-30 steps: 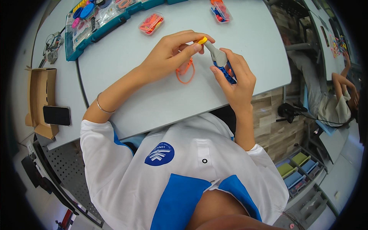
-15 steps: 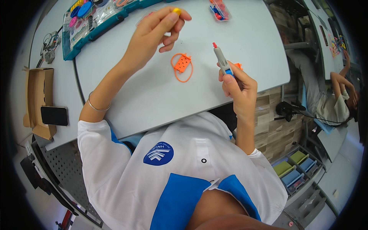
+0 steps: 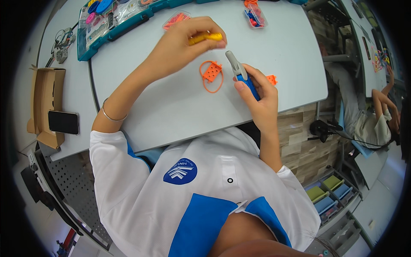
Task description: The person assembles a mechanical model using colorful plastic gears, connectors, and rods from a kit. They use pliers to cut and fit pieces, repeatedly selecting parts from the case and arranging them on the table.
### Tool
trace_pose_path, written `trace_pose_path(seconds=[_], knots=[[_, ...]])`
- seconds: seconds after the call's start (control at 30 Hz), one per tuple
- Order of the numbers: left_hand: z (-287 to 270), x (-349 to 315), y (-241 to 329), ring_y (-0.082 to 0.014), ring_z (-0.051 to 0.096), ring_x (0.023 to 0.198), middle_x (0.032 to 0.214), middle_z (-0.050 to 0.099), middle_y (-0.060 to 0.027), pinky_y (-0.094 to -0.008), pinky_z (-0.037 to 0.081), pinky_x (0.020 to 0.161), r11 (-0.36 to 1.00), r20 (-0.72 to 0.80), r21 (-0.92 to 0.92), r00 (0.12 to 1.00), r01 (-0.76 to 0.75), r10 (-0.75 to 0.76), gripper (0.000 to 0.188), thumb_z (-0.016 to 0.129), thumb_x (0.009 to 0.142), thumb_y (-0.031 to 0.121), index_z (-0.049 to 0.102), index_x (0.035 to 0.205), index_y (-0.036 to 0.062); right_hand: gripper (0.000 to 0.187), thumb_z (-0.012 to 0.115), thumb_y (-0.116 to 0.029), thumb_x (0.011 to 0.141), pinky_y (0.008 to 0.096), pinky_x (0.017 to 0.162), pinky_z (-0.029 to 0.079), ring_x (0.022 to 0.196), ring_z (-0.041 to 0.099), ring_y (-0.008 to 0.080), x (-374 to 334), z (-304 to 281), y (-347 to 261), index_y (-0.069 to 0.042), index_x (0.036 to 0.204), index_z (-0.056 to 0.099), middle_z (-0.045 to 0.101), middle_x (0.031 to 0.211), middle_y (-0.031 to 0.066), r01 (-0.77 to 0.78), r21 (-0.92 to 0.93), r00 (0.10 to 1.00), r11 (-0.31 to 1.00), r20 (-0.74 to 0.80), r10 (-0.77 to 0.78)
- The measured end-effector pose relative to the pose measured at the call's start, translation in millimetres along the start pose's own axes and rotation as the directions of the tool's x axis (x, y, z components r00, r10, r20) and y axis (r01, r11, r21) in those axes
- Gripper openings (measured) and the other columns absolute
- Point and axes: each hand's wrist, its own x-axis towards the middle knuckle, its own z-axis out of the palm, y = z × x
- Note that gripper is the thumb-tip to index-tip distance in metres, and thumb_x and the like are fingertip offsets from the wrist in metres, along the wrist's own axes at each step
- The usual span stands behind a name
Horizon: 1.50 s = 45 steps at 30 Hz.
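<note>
My left hand (image 3: pixel 182 43) is raised over the grey table (image 3: pixel 171 107) and pinches a small yellow rod (image 3: pixel 206 37) between its fingertips. My right hand (image 3: pixel 257 92) grips a grey and blue tool (image 3: pixel 239 70), its grey tip pointing up and away from me. Between the two hands an orange perforated block with an orange loop (image 3: pixel 212 75) lies flat on the table, touched by neither hand. A small orange piece (image 3: pixel 271 79) lies just right of my right hand.
A teal parts tray (image 3: pixel 115 19) with several coloured pieces runs along the far edge, with two small clear boxes (image 3: pixel 176 19) (image 3: pixel 254 13) beside it. At the left are a cardboard box (image 3: pixel 45 98) and a dark phone (image 3: pixel 63 122). Another person (image 3: pixel 368 115) sits at right.
My left hand pulled away from the tool with the yellow rod, went up and far, then came partly back. The orange block now lies uncovered. My right hand lowered the tool slightly.
</note>
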Motion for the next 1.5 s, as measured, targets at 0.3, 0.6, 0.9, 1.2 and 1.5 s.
trace_pose_path(seconds=[0.3, 0.6, 0.9, 1.2, 1.5], knots=[[-19, 2, -23, -0.0225, 0.068, 0.087, 0.125, 0.064, -0.0033, -0.0314, 0.055, 0.077, 0.691, -0.083, 0.723, 0.993, 0.0, 0.088, 0.01, 0.07, 0.09, 0.012, 0.068, 0.097, 0.0051, 0.034, 0.074, -0.015, 0.089, 0.0215, 0.071, 0.044, 0.081, 0.055, 0.008, -2, -1, 10, 0.0, 0.118, 0.065, 0.064, 0.097, 0.0035, 0.076, -0.026, 0.996, 0.997, -0.043, -0.077], [-38, 1, -32, -0.0275, 0.07, 0.084, 0.112, 0.071, -0.0086, -0.0351, 0.055, 0.077, 0.59, -0.177, 0.796, 0.984, 0.134, 0.014, 0.017, 0.069, 0.089, 0.019, 0.075, 0.102, 0.0097, 0.035, 0.074, -0.015, 0.086, 0.0215, 0.067, 0.043, 0.08, 0.054, 0.0085, -7, -4, 11, -0.001, 0.117, 0.065, 0.063, 0.096, 0.0033, 0.164, -0.033, 0.986, 0.986, -0.011, -0.165], [-50, 5, -40, -0.0273, 0.07, 0.092, 0.116, 0.071, -0.0087, -0.0341, 0.055, 0.084, 0.64, -0.161, 0.76, 0.987, 0.116, 0.012, 0.021, 0.069, 0.087, 0.006, 0.073, 0.107, 0.0058, 0.035, 0.074, -0.016, 0.086, 0.0216, 0.066, 0.043, 0.079, 0.054, 0.0086, -5, -3, 10, -0.002, 0.117, 0.066, 0.063, 0.094, 0.0029, 0.171, -0.047, 0.985, 0.984, -0.006, -0.172], [-39, 9, -15, -0.0119, 0.049, 0.059, 0.073, 0.051, 0.0001, -0.0241, 0.04, 0.056, 0.904, -0.276, 0.36, 0.952, 0.229, -0.132, 0.026, 0.059, 0.1, 0.031, 0.067, 0.1, 0.0058, 0.037, 0.077, -0.017, 0.084, 0.0216, 0.062, 0.042, 0.075, 0.052, 0.0083, -3, 0, 8, -0.003, 0.117, 0.066, 0.061, 0.091, 0.0023, 0.179, -0.063, 0.984, 0.982, -0.011, -0.18], [-7, 0, 26, -0.0046, 0.024, 0.052, 0.064, 0.028, 0.0065, -0.0224, 0.022, 0.049, 0.606, 0.392, -0.509, 0.791, 0.612, -0.469, 0.032, 0.032, 0.104, 0.036, 0.049, 0.098, 0.0094, 0.042, 0.079, -0.02, 0.081, 0.026, 0.055, 0.04, 0.067, 0.052, 0.0127, 11, 18, -5, -0.003, 0.117, 0.065, 0.061, 0.088, 0.005, 0.3, -0.326, 0.943, 0.896, -0.037, -0.329]])
